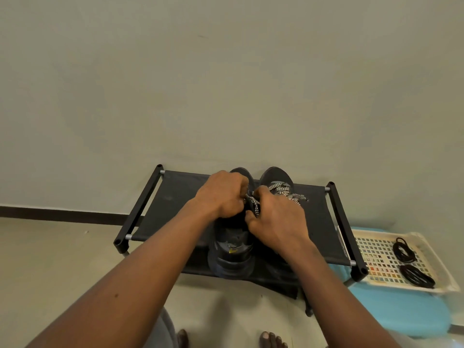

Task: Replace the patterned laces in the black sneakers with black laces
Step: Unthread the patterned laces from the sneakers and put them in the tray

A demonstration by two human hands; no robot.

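Pinching patterned lace [254, 205] on sneaker [231, 254], both hands [222, 194] [275, 219]

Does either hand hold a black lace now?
No, the black laces lie coiled in the tray, while the left hand and the right hand grip a patterned lace.

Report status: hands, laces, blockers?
Hands: left hand and right hand pinch patterned lace on left sneaker. Still patterned-laced: right sneaker. Spare black laces coiled in tray, untouched. Nothing blocking.
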